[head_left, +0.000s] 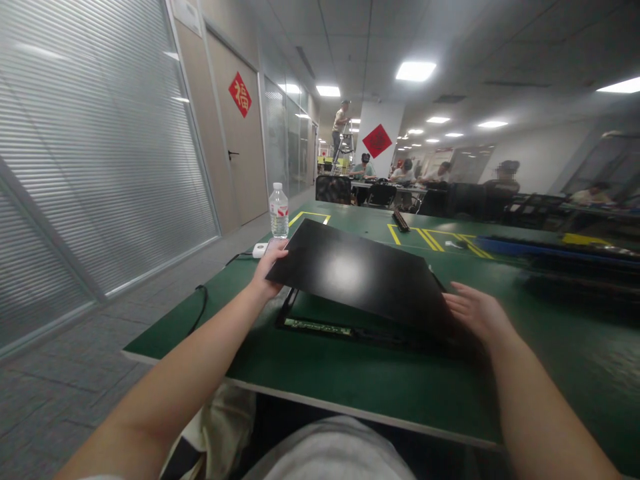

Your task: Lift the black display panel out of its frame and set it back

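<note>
A flat, glossy black screen panel [345,270] is tilted above the table, its left end raised and its right end lower. My left hand [269,270] is closed on its left edge, thumb on top. At the right edge is my right hand [477,312], its fingers fairly straight and pressed against the side of the panel; its grip is partly hidden. Under the panel lies a black frame [286,308] with a green circuit board strip [317,327] along its near side. The panel covers most of the frame.
A water bottle [279,212] and a white plug-like block [259,250] stand beyond my left hand. A black cable [200,310] hangs over the left edge of the green table [175,330]. Black strip-like parts [400,221] and a blue tray [520,247] lie farther back. Several people work in the background.
</note>
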A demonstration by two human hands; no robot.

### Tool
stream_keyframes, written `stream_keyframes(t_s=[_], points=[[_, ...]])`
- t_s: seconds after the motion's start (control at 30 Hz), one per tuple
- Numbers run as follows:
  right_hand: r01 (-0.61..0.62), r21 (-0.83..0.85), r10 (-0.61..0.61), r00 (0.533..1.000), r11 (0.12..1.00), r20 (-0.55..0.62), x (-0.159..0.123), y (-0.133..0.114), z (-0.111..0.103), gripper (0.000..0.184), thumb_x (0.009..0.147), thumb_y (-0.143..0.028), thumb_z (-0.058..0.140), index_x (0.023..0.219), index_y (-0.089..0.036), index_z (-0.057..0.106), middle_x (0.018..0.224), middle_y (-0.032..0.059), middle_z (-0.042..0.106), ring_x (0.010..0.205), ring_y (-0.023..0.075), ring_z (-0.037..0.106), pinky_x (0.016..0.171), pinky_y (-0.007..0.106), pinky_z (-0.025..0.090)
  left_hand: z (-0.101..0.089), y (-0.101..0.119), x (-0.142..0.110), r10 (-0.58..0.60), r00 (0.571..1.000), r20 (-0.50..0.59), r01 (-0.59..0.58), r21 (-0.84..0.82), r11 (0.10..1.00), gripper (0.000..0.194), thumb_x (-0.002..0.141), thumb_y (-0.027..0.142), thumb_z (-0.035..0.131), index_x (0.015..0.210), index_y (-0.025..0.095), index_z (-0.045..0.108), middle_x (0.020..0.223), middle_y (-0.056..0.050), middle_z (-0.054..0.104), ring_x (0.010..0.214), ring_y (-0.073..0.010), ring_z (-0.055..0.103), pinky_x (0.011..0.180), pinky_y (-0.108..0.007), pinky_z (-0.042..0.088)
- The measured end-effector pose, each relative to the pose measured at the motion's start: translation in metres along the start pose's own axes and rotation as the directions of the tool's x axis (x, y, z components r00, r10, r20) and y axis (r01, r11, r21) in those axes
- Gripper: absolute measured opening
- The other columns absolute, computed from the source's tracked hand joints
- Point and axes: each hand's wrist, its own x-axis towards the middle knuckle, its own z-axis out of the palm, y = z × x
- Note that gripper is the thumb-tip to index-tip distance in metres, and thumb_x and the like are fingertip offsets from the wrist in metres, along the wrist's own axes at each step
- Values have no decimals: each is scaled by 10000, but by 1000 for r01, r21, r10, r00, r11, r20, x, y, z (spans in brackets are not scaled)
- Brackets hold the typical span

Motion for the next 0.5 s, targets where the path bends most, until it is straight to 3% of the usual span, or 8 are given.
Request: stream_keyframes(t_s=[0.2, 0.33, 0.5], points=[[142, -147, -165, 973, 979, -161, 1, 3, -1, 291, 662, -170, 618, 947, -198, 667, 724, 53, 715, 588, 146, 604, 526, 241, 441, 1, -9, -1, -144, 986, -89, 152, 82, 985, 478, 588, 120, 691, 1063, 167, 663, 851, -20, 744, 744, -214, 708, 664, -300, 549], [167, -216, -211, 957, 962, -200, 6, 7, -5, 280, 624, -233, 626, 896, -192, 677, 698, 53, 714, 532, 135, 522, 470, 241, 330, 2, -13, -2, -181, 973, -144, 200, 131, 971, 450, 572, 91, 675, 1012, 179, 651, 769, -4, 722, 641, -199, 685, 596, -290, 533], [195, -294, -262, 942, 936, -211, 11, 13, -5, 278, 605, -272, 633, 861, -182, 691, 675, 70, 710, 538, 155, 517, 497, 270, 310, 2, -17, -3, -200, 967, -160, 231, 209, 950, 440, 559, 87, 665, 990, 179, 650, 712, 1, 702, 585, -196, 665, 542, -278, 505]])
